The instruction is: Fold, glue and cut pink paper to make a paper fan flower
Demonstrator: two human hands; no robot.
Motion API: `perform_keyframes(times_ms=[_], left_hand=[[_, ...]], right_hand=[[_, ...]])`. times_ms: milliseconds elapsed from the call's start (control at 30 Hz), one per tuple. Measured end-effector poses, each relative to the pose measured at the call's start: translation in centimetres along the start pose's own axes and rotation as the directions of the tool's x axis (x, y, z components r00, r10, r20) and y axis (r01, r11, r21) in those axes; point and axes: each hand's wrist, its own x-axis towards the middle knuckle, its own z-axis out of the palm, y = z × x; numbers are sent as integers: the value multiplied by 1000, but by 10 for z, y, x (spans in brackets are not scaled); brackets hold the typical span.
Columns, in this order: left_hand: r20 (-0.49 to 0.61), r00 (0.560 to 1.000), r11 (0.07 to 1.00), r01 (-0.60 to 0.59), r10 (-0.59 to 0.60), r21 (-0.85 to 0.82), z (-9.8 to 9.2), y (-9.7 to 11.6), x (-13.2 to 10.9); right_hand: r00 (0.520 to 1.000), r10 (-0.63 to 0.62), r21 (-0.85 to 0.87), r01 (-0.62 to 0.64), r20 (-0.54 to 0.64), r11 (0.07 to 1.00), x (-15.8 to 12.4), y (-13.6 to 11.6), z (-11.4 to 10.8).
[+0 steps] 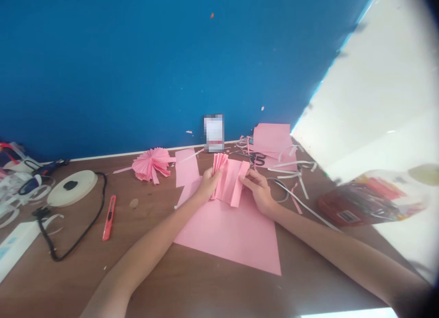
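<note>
Pleated pink paper (229, 181) is held up over the middle of the brown desk (144, 267), between the left hand (207, 183) and the right hand (259, 192). Behind it rises a blue wall (137, 71), which meets a white surface (387, 80) along a slanting edge on the right. Beneath the hands, a broad pink sheet (229, 240) lies on the desk, its near edge set at an angle. At the far right, well apart from the right hand, lies a clear plastic packet (366, 201) with a barcode label; its contents are too blurred to tell. At the far left, a white power strip (17, 247) runs out of view, and a black cord (85, 235) curves from near it up to a cream disc (72, 190). Farther back on the right, smaller pink sheets (271, 137) lie near loose white paper strips (303, 183). Left of the hands sits a folded pink rosette (152, 165). The left hand grips the tightly gathered folds; the right hand pinches the opposite edge, where the folds spread wider. A phone (214, 134) stands upright by the wall, its screen blurred. Beside the cord lies a red box cutter (109, 217).
</note>
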Motion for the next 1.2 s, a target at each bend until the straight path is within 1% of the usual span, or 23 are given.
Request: perform_keyframes(times_ms=[100, 200, 300, 367, 433, 500, 667, 833, 967, 1200], left_hand=[[-1, 1000, 999, 15, -15, -32, 1, 1, 0], [49, 999, 996, 5, 0, -92, 2, 7, -3], [134, 991, 989, -4, 24, -148, 4, 15, -7], [147, 989, 987, -11, 35, -161, 5, 18, -9], [109, 993, 989, -31, 47, -143, 7, 18, -9], [64, 996, 992, -50, 58, -114, 7, 17, -8], [-49, 998, 995, -37, 33, -96, 6, 12, -4], [-45, 998, 996, -38, 35, -80, 4, 9, -1], [-78, 997, 999, -23, 20, -47, 3, 5, 0], [-94, 995, 995, 8, -17, -98, 3, 3, 1]], right_hand=[[1000, -5, -34, 5, -5, 999, 0, -1, 0], [1000, -12, -62, 13, 11, 998, 0, -2, 2], [997, -7, -58, 11, 81, 998, 0, -5, 4], [991, 0, -70, 10, 137, 998, 0, -5, 5], [984, 8, -88, 9, 180, 996, 0, -5, 6], [981, 11, -97, 8, 193, 995, 0, -3, 5], [989, 4, -82, 9, 150, 997, 0, -1, 4], [996, -4, -70, 10, 86, 997, 0, -2, 2], [999, 3, -74, 0, 43, 997, -1, -2, 1], [999, 7, -59, -5, 37, 998, -1, -2, 1]])
